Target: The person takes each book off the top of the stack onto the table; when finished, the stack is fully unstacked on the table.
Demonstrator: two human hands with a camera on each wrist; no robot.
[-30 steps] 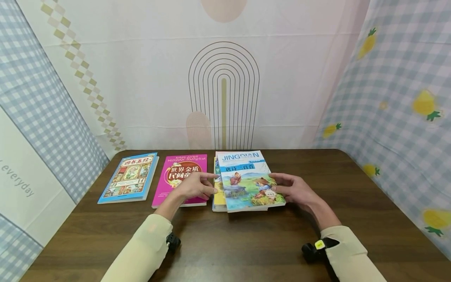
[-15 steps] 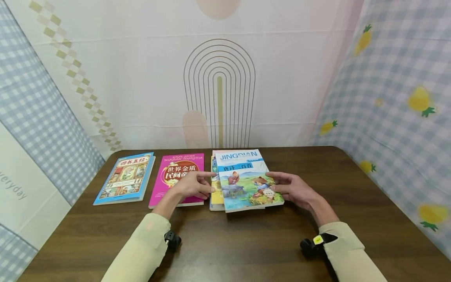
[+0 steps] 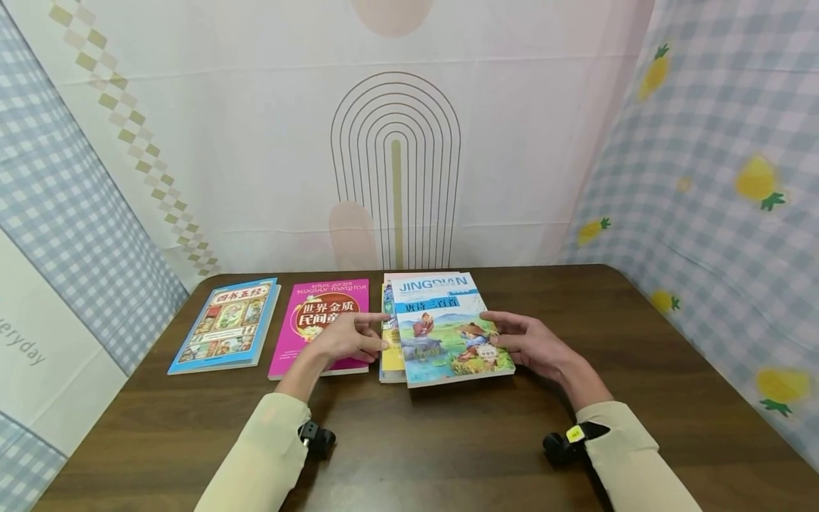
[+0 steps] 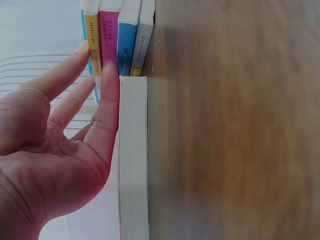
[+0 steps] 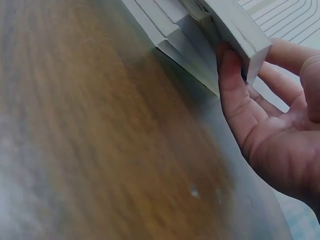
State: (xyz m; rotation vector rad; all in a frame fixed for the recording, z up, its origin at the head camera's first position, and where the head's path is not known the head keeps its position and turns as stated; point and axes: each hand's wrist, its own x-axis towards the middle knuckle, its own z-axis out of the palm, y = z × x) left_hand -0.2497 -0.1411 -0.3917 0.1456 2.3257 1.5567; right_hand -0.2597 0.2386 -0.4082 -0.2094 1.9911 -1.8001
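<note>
A book with a lake-scene cover [image 3: 441, 341] lies askew on top of a stack, its right part jutting out beyond the books below. My right hand [image 3: 537, 347] pinches its right edge; in the right wrist view, the hand [image 5: 280, 120] has the book's corner [image 5: 245, 40] between thumb and fingers. On the stack's left side, my left hand [image 3: 342, 338] reaches over a magenta book [image 3: 301, 341], fingers extended. The left wrist view shows that hand [image 4: 65, 135] touching the spines, among them a pink spine [image 4: 108, 35] and a blue spine [image 4: 127, 47].
A light-blue-edged book [image 3: 227, 323] lies flat at the left of the brown table [image 3: 409, 455], beside the magenta book. Behind the table hangs a pale cloth [image 3: 256, 142], and a checked cloth [image 3: 710, 235] hangs along the right.
The head view has shifted slightly, so everything sits a little further left in it. Hands and books keep nearly the same places relative to each other.
</note>
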